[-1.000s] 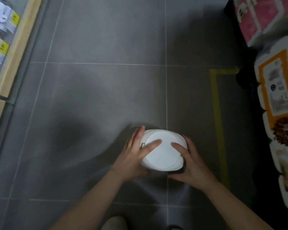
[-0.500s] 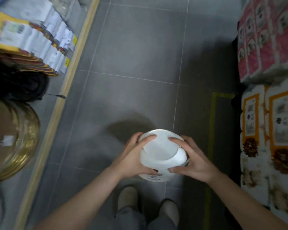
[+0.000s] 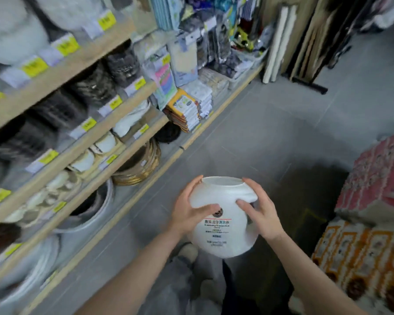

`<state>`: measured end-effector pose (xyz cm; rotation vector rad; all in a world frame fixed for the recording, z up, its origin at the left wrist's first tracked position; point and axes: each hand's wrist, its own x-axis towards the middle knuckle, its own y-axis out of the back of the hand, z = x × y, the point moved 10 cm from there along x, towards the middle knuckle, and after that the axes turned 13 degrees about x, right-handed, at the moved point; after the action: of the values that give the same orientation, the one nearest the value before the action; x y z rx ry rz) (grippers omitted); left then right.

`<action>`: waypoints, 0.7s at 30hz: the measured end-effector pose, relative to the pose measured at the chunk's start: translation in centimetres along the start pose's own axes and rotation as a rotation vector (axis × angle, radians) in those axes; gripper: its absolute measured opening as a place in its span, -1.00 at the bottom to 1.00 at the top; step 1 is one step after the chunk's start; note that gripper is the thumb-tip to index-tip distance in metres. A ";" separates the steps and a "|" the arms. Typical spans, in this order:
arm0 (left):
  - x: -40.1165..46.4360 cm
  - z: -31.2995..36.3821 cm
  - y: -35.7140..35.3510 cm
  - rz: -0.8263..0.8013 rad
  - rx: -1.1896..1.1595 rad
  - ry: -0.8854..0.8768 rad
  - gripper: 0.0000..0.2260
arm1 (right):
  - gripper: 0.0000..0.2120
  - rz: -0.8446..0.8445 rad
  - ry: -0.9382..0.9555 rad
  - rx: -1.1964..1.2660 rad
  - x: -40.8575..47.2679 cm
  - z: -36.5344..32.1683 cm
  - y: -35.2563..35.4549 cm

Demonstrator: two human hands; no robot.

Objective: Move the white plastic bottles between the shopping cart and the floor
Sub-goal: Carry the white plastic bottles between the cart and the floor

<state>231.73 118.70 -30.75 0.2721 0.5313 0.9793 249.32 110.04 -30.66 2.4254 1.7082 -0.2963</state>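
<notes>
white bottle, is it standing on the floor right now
No, both hands, left hand and right hand, hold the white bottle up above the floor.

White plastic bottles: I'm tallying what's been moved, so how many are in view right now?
1. The white plastic bottle is held off the floor between the left hand and right hand. No shopping cart shows, so other bottles may be out of view.

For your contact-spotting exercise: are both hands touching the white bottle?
Touching. The head view shows the left hand and right hand pressed against opposite sides of the white bottle, fingers wrapped over it.
</notes>
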 end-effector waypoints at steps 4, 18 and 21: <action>-4.7 -0.5 6.2 0.168 -0.065 0.098 -0.35 | -0.40 -0.069 0.035 -0.040 -0.3 -3.9 -5.0; -29.7 -11.7 26.4 0.815 -0.257 0.442 -0.21 | -0.57 -0.678 0.090 -0.136 -9.8 -10.2 -37.2; -37.7 -15.2 30.2 0.960 -0.307 0.472 -0.28 | -0.67 -0.801 0.181 -0.202 -15.5 -11.4 -45.4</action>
<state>185.24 102.91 -18.58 -0.0051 0.6764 2.0670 202.24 113.91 -16.46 1.5651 2.5756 0.0181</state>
